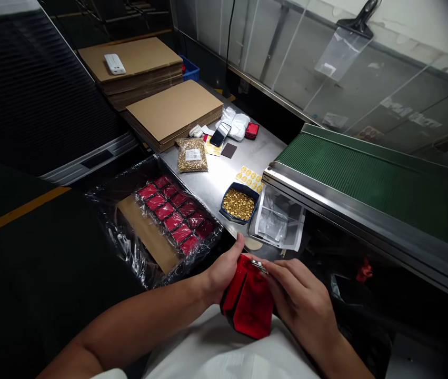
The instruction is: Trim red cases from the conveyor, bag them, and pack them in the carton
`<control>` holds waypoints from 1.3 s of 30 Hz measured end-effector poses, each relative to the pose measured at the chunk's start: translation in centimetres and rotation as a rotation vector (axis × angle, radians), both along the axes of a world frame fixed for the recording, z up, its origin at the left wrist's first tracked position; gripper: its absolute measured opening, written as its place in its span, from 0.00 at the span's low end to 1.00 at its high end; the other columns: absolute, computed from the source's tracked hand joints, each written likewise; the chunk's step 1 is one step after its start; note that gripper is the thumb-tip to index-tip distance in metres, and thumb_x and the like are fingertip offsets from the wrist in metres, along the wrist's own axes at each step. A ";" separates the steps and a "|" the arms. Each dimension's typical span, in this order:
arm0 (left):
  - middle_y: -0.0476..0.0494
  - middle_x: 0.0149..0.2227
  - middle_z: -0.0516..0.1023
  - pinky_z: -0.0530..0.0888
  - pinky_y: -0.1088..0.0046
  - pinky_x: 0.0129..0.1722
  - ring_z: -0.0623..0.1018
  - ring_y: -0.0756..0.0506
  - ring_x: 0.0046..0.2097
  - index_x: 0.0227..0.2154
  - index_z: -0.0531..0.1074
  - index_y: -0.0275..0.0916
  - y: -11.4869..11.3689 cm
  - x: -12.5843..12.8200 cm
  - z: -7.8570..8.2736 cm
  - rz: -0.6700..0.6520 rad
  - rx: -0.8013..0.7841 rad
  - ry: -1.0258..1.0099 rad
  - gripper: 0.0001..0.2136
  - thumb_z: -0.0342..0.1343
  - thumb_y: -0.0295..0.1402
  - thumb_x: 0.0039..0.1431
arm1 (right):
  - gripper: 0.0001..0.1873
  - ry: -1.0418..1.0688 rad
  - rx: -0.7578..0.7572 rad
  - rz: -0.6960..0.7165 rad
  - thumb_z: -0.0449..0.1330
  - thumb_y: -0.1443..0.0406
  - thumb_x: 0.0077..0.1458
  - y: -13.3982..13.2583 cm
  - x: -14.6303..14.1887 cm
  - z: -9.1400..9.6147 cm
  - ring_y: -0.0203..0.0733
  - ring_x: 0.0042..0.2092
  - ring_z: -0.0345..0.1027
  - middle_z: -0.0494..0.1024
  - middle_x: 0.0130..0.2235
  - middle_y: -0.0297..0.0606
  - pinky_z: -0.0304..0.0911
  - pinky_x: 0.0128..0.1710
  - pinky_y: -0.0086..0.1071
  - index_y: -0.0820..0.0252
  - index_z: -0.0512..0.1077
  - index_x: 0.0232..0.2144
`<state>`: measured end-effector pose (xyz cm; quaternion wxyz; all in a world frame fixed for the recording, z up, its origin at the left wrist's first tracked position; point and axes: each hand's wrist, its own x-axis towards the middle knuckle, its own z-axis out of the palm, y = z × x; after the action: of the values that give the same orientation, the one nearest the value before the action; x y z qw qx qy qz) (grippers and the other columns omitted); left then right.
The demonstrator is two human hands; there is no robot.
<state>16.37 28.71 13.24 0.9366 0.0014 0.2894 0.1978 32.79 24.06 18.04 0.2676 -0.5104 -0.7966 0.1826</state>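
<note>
My left hand (224, 271) grips the left side of a red pouch (247, 302) held over my lap, thumb up along its top edge. Fingers of my right hand (298, 297) are pinched at the pouch's top, where a small metal piece (259, 266) shows. Just beyond my hands sit a dark blue bowl of small gold pieces (238, 204) and a stack of clear plastic bags (279, 221) on the metal table (224, 173).
A plastic-lined box of red pouches (174, 216) stands at the left. Farther back lie a bag of gold pieces (192, 154), a gold sticker sheet (249, 178), a phone (219, 134) and cardboard stacks (172, 113). A green conveyor (374, 179) runs along the right.
</note>
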 end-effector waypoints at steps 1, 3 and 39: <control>0.38 0.25 0.77 0.71 0.71 0.32 0.75 0.45 0.26 0.35 0.75 0.31 0.0 0.0 0.0 0.004 -0.004 0.013 0.36 0.34 0.60 0.61 | 0.20 0.040 -0.006 -0.055 0.60 0.74 0.56 -0.3 0.0 0.1 0.38 0.39 0.67 0.75 0.40 0.39 0.66 0.38 0.33 0.57 0.69 0.51; 0.36 0.28 0.78 0.72 0.68 0.34 0.77 0.43 0.29 0.36 0.75 0.30 0.1 -0.1 -0.2 0.014 -0.034 0.059 0.37 0.35 0.62 0.59 | 0.20 0.132 0.001 -0.166 0.60 0.74 0.55 -1.1 -0.1 0.3 0.38 0.41 0.68 0.74 0.41 0.40 0.66 0.39 0.33 0.57 0.69 0.50; 0.47 0.38 0.72 0.71 0.70 0.42 0.73 0.45 0.40 0.39 0.69 0.40 -1.2 -0.6 1.6 0.083 1.193 0.713 0.24 0.70 0.46 0.43 | 0.19 1.092 -0.464 -0.743 0.52 0.49 0.61 1.3 0.5 -1.8 0.37 0.35 0.69 0.75 0.32 0.35 0.68 0.39 0.31 0.58 0.69 0.34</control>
<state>15.75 27.47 14.82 0.6154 0.5694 0.4210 0.3462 33.24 25.31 16.27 0.5584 -0.6281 -0.2611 0.4749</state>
